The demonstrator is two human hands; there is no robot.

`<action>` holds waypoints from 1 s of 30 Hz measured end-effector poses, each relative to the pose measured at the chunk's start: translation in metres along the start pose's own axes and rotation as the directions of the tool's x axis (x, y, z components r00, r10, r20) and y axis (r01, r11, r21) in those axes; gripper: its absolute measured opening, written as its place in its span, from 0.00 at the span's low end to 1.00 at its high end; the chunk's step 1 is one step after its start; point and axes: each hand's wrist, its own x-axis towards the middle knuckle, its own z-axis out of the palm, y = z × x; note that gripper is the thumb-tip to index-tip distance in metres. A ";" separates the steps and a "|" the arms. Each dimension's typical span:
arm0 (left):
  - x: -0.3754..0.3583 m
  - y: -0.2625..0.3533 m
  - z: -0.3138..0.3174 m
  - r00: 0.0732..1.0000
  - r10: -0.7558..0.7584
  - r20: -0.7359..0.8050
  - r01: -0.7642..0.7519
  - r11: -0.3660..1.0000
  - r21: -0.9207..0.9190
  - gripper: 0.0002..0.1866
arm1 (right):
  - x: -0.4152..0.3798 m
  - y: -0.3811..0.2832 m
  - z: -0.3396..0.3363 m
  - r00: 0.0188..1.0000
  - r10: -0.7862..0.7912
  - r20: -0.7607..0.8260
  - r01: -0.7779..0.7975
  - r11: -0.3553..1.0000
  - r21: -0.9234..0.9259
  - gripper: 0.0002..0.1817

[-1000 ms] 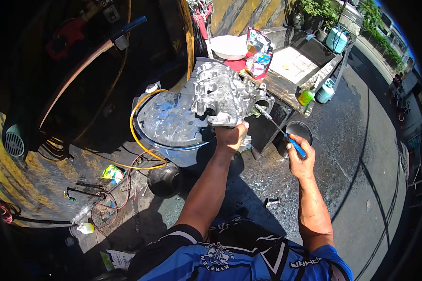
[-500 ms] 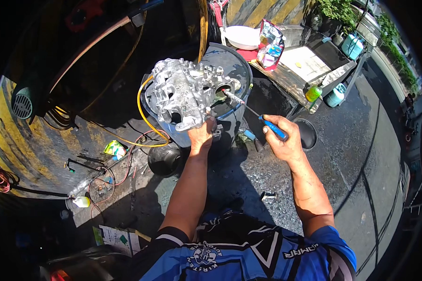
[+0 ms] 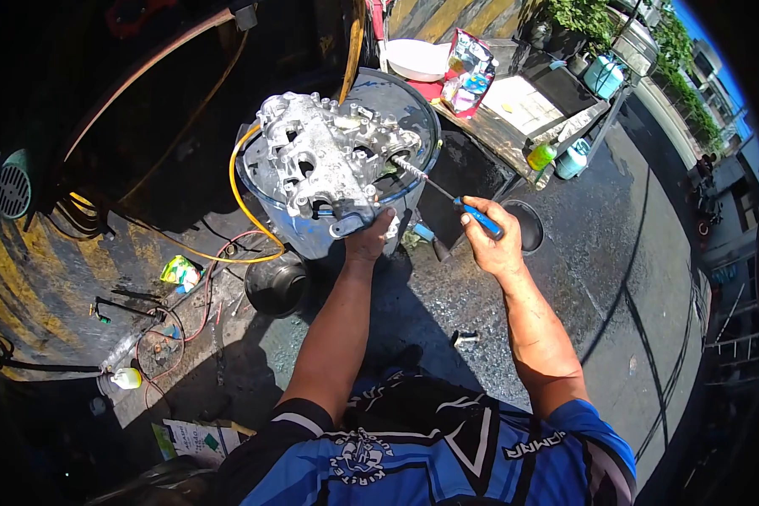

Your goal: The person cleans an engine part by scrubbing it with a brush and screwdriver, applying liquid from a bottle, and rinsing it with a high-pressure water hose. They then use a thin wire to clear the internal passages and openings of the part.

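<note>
A silvery cast-metal engine housing (image 3: 320, 152) rests across the top of a large blue-grey drum (image 3: 329, 228). My left hand (image 3: 371, 243) grips the housing's near edge, with the fingers partly hidden beneath it. In my right hand (image 3: 493, 244) is a blue-handled screwdriver (image 3: 481, 218), its thin shaft pointing up and left. A thicker whitish section, perhaps a wrapping or bristles, covers the shaft's far part. The tip is inside or right at the round opening on the housing's right side, so its end is hidden. A blue-and-dark brush-like tool (image 3: 430, 239) lies beside the drum.
A yellow hose (image 3: 234, 173) curves past the drum's left side. Black buckets (image 3: 276, 285) stand nearby. At the upper right, a wooden bench (image 3: 506, 139) bears a white basin (image 3: 417, 61) and a colourful bag (image 3: 468, 74). A green bottle (image 3: 541, 157) stands by its corner.
The camera view has shifted slightly, and the housing appears turned a little in my left hand. The whitish section of the screwdriver still meets the opening, with less red showing.
</note>
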 end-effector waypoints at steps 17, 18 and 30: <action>-0.019 0.088 -0.039 0.964 -0.039 0.263 0.148 0.900 -0.410 0.19 | -0.071 -0.011 -0.027 0.992 -0.114 -0.060 0.118 0.991 0.070 0.11; -0.033 0.086 -0.043 0.944 0.028 0.327 0.116 0.905 -0.410 0.19 | -0.084 0.003 -0.033 0.986 -0.153 -0.070 0.161 0.978 0.131 0.12; -0.267 0.220 0.013 0.961 -0.082 -0.264 0.006 0.961 -0.276 0.36 | -0.193 0.022 -0.121 0.938 -0.277 0.208 0.139 0.851 0.506 0.18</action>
